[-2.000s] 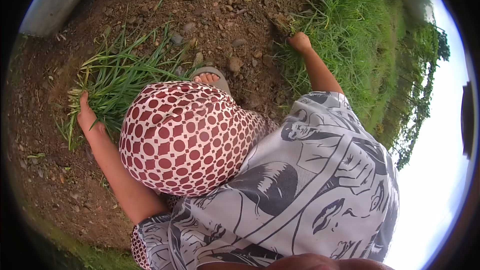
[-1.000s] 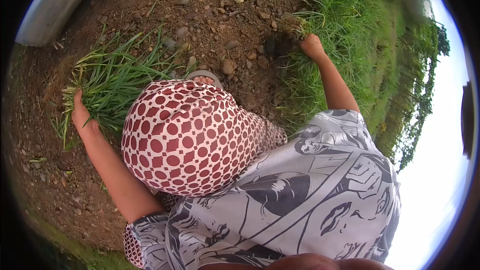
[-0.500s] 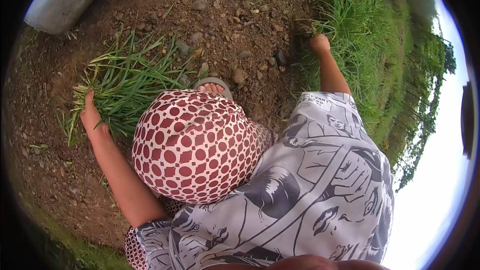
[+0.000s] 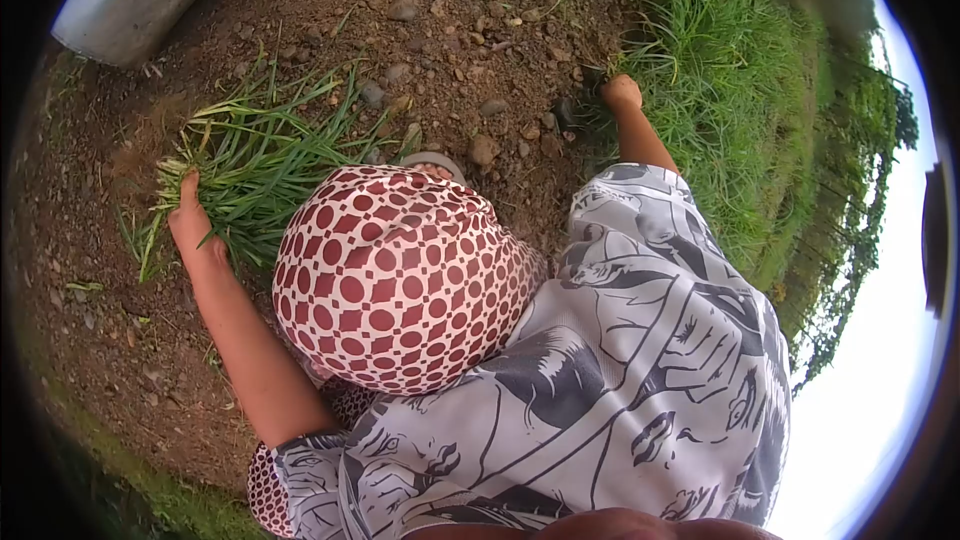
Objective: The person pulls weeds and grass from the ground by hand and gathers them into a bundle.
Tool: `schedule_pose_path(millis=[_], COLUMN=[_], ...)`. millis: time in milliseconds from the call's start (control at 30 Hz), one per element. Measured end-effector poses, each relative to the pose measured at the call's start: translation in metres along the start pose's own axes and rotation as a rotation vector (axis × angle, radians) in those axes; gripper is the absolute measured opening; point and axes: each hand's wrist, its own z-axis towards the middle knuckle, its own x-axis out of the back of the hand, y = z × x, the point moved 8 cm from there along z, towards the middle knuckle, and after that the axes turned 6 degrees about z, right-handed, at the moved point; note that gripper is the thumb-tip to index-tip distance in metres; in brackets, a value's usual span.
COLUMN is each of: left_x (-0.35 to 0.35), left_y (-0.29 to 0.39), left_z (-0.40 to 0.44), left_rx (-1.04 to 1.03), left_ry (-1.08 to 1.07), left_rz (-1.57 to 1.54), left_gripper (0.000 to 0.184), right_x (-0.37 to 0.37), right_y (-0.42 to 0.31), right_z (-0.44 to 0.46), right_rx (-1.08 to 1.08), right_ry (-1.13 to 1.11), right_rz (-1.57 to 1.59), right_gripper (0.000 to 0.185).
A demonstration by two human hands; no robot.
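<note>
A large bunch of long green grass [image 4: 262, 155] spreads at the left over brown soil. My left hand [image 4: 194, 220] is wrapped round its pale stem end, with the thumb on top. On the right, my right hand [image 4: 622, 93] is closed at the edge of the standing grass [image 4: 720, 70], its fingers down by the grass bases. What that hand grips is hidden. A dark stone [image 4: 565, 112] lies on the soil just left of it.
Stony brown soil [image 4: 450, 50] stretches ahead, with a pale round post or pipe [image 4: 140, 0] at the upper left. My sandalled foot [image 4: 435, 162] shows beyond my patterned knee [image 4: 400, 270]. Trees [image 4: 850, 210] stand at the far right.
My right hand lifted a clump of grass with roots a second ago; that clump is no longer visible and the hand is back low at the grass edge. My left hand keeps its bunch.
</note>
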Motion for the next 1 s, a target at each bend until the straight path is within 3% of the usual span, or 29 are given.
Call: schedule_pose_path(millis=[100, 267, 433, 533, 600, 667, 733, 767, 867, 1000], left_x=[-0.002, -0.013, -0.011, -0.005, -0.001, 0.008, 0.007, 0.009, 0.009, 0.003], left_y=[0.005, -0.008, -0.004, -0.011, -0.015, -0.024, -0.038, -0.040, -0.015, -0.016], left_z=[-0.008, 0.005, -0.003, 0.000, 0.004, 0.013, 0.029, 0.033, 0.012, 0.014], left_rx=[0.001, 0.085, 0.024, 0.047, 0.060, 0.055, 0.097, 0.117, 0.061, 0.081], left_ry=[0.011, -0.163, -0.112, -0.067, -0.021, 0.045, -0.042, -0.084, -0.036, -0.028], left_rz=[-0.022, -0.058, 0.026, 0.054, 0.057, 0.047, 0.045, 0.052, 0.006, 0.006], left_gripper=[0.043, 0.086, 0.082, 0.073, 0.063, 0.052, 0.065, 0.072, 0.047, 0.056], right_x=[0.008, 0.003, 0.014, -0.003, -0.009, -0.009, -0.011, -0.009, -0.019, -0.007], right_y=[0.011, 0.033, 0.014, 0.036, 0.032, 0.032, 0.033, 0.037, 0.046, 0.036], right_z=[-0.019, -0.027, -0.043, -0.022, -0.019, -0.019, -0.016, -0.014, 0.002, -0.020], right_rx=[0.052, 0.071, 0.135, 0.056, 0.207, 0.052, 0.011, -0.006, 0.046, 0.007], right_ry=[0.055, 0.062, 0.064, 0.030, 0.088, -0.011, -0.049, -0.033, -0.027, -0.053], right_rz=[-0.122, -0.149, -0.098, -0.080, -0.319, -0.415, -0.519, -0.417, -0.308, -0.315], right_gripper=[0.032, 0.034, 0.035, 0.035, 0.032, 0.023, 0.025, 0.025, 0.024, 0.023])
